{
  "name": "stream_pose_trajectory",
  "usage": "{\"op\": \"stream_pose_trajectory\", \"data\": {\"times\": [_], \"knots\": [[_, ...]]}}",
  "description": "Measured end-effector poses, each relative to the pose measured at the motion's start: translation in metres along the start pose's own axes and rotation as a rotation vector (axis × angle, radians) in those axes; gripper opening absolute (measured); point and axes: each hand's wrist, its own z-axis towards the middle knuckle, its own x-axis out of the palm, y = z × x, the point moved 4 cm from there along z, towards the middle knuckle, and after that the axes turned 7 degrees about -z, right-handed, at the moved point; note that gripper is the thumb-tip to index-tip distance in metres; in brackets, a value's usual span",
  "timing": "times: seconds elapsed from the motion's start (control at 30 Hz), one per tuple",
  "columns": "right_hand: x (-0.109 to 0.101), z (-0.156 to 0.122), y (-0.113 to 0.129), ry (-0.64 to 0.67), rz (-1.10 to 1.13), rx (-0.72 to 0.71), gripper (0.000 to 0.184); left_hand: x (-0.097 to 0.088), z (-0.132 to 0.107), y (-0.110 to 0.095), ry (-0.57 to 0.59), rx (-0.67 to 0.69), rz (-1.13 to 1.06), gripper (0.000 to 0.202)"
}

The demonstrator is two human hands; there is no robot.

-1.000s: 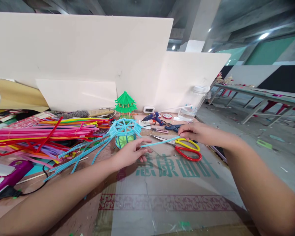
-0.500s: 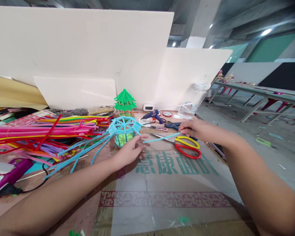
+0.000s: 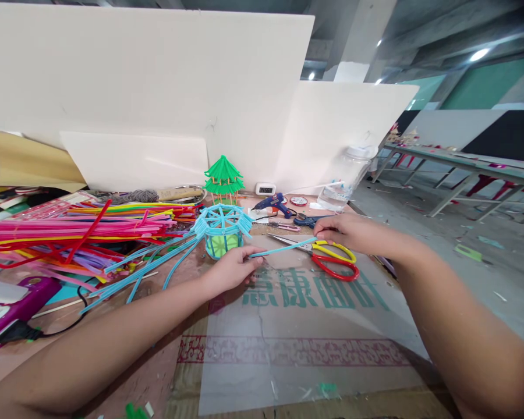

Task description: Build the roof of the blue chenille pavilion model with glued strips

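Note:
A light blue pipe cleaner is stretched between my two hands above the table. My left hand pinches its near end. My right hand pinches its far end, just above the scissors with one yellow and one red handle. Right behind my left hand stands a small blue pipe-cleaner lantern with a green inside; loose blue stems trail from it to the left.
A big heap of coloured pipe cleaners fills the left. A green pagoda model, a blue glue gun, small cutters and a clear jar stand at the back. A purple glue gun lies near left. White boards wall the back.
Both hands have kept their hold on the blue pipe cleaner. My left hand shifted a little, and the view tilted slightly.

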Motion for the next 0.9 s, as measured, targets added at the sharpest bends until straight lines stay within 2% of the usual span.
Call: {"op": "stream_pose_trajectory", "data": {"times": [0.1,0.27,0.4,0.5,0.63,0.73,0.9], "knots": [[0.003,0.001,0.001,0.020,-0.022,0.025,0.025,0.000,-0.001,0.000,0.006,0.035,0.068,0.033],[0.005,0.001,0.001,0.030,-0.066,0.057,0.025,0.004,-0.005,-0.004,0.044,0.082,0.118,0.045],[0.006,0.002,0.004,0.007,-0.052,0.059,0.025,0.004,-0.003,0.000,0.008,0.073,0.136,0.040],[0.013,0.008,0.023,-0.023,0.015,0.009,0.027,0.003,-0.005,-0.002,-0.019,0.136,0.198,0.038],[0.032,0.020,0.063,-0.037,0.125,-0.158,0.026,0.002,-0.011,-0.011,-0.065,0.303,0.275,0.033],[0.044,0.027,0.078,-0.133,0.162,-0.148,0.024,0.002,-0.013,-0.012,-0.078,0.320,0.260,0.032],[0.070,0.037,0.079,-0.230,0.334,-0.063,0.014,0.000,-0.008,0.002,-0.100,0.282,0.186,0.034]]}}
